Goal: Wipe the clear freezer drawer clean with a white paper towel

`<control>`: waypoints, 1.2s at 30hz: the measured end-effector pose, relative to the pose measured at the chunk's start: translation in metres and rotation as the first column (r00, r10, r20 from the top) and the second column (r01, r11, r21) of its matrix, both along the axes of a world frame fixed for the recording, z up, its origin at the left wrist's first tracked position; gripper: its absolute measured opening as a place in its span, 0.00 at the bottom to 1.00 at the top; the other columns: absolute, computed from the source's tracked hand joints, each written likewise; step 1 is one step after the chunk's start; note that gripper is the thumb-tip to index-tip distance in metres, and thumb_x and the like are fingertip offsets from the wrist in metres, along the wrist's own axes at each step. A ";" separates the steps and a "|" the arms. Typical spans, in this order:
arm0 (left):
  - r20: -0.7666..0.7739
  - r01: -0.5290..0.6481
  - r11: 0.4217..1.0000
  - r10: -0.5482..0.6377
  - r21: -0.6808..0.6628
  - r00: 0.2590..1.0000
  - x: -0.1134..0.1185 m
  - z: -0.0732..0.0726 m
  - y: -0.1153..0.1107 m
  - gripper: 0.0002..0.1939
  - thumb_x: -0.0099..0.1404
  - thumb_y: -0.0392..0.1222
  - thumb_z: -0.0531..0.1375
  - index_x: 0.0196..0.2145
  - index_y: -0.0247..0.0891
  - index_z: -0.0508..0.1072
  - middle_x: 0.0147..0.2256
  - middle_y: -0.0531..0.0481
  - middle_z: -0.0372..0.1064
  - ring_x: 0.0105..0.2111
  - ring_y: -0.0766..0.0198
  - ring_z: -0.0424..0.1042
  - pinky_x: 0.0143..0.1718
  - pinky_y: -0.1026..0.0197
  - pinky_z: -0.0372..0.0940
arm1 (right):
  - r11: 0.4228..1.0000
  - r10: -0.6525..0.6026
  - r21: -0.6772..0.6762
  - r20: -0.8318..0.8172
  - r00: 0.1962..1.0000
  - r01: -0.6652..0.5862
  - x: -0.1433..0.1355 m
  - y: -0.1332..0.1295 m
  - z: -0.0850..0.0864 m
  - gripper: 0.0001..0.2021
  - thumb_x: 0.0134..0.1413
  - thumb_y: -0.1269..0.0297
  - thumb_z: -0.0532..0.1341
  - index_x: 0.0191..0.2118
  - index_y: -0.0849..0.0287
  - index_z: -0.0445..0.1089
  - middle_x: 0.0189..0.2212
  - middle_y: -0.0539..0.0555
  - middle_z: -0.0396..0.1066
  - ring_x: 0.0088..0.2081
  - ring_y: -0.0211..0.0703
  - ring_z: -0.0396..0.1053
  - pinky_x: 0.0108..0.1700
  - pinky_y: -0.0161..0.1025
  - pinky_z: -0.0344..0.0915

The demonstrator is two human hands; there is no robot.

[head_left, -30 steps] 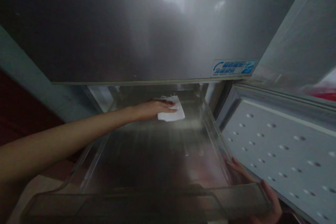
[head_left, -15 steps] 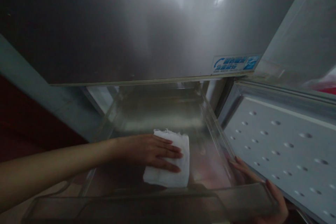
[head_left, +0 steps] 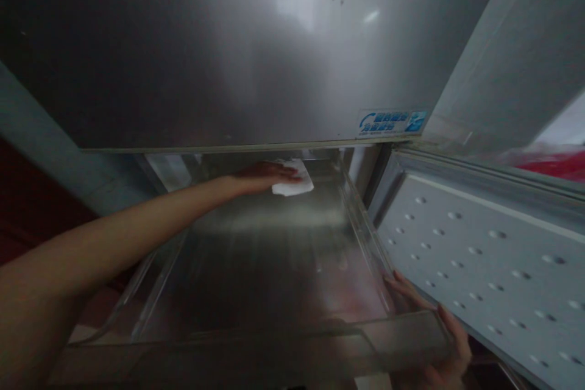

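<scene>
A clear plastic freezer drawer [head_left: 274, 274] is pulled out toward me under a closed upper fridge door. At its far end lies a white folded cloth [head_left: 299, 187], flat on the drawer's bottom. My left hand [head_left: 267, 177] rests on the cloth, open, its fingers stretched across the top and pressing it down. The arm reaches in over the drawer's left side. My right hand [head_left: 450, 341] is closed around the drawer's front right corner, with fingers over the side rim and the front edge. Part of its palm is hidden behind the drawer front.
The silver upper door [head_left: 256, 73], with a blue-lettered sticker [head_left: 390, 122], overhangs the drawer's back. An open lower door [head_left: 484, 268] with a dimpled inner panel stands close on the right. A pale wall [head_left: 68, 140] is at the left. Something red [head_left: 555, 163] shows at far right.
My left hand has slid the white cloth from near the drawer's front to its far end. My right hand still grips the corner. The view has shifted slightly.
</scene>
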State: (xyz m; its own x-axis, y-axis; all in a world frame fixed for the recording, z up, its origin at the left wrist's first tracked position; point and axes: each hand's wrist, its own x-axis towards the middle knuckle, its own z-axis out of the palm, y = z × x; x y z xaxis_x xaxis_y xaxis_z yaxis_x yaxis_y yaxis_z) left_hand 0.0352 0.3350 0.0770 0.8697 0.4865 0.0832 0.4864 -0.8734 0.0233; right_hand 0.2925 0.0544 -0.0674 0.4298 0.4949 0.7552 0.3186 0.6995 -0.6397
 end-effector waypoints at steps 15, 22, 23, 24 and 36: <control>-0.074 0.250 0.968 -0.249 0.006 0.966 -0.007 -0.013 -0.082 0.24 0.73 0.30 0.47 0.63 0.43 0.61 0.65 0.44 0.52 0.65 0.59 0.54 0.64 0.56 0.53 | 0.995 0.088 0.045 -0.012 0.996 -0.088 -0.004 -0.003 0.012 0.23 0.62 0.54 0.56 0.62 0.49 0.58 0.51 0.58 0.72 0.56 0.56 0.67 0.58 0.71 0.54; -0.115 0.452 0.890 -0.455 -0.056 0.883 0.000 -0.008 -0.157 0.23 0.75 0.32 0.42 0.61 0.39 0.65 0.63 0.45 0.56 0.64 0.62 0.54 0.67 0.58 0.49 | 0.996 0.037 0.084 -0.003 0.999 -0.037 0.000 0.003 0.004 0.24 0.59 0.48 0.57 0.58 0.49 0.61 0.49 0.57 0.73 0.52 0.57 0.71 0.55 0.74 0.57; -0.124 0.462 0.884 -0.467 -0.072 0.875 0.001 -0.006 -0.156 0.23 0.75 0.32 0.42 0.61 0.40 0.65 0.64 0.46 0.56 0.65 0.63 0.53 0.67 0.59 0.49 | 0.997 0.032 0.074 -0.006 0.999 -0.031 0.000 0.004 0.003 0.25 0.58 0.47 0.57 0.58 0.49 0.61 0.48 0.57 0.73 0.52 0.57 0.71 0.55 0.74 0.58; -0.132 0.476 0.875 -0.483 -0.087 0.865 0.001 -0.005 -0.152 0.23 0.75 0.32 0.42 0.61 0.40 0.65 0.64 0.47 0.56 0.65 0.64 0.52 0.67 0.60 0.49 | 0.998 0.026 0.061 -0.010 1.000 -0.026 0.000 0.003 0.002 0.25 0.58 0.46 0.57 0.58 0.49 0.61 0.48 0.57 0.74 0.52 0.58 0.71 0.54 0.74 0.58; -0.119 0.124 0.990 -0.115 0.068 0.986 0.002 0.002 0.008 0.26 0.74 0.32 0.45 0.64 0.53 0.58 0.66 0.55 0.51 0.65 0.58 0.54 0.64 0.52 0.51 | 0.994 0.083 0.074 0.006 0.997 -0.083 -0.001 0.000 0.009 0.23 0.62 0.52 0.56 0.61 0.50 0.59 0.52 0.57 0.72 0.56 0.54 0.68 0.59 0.67 0.56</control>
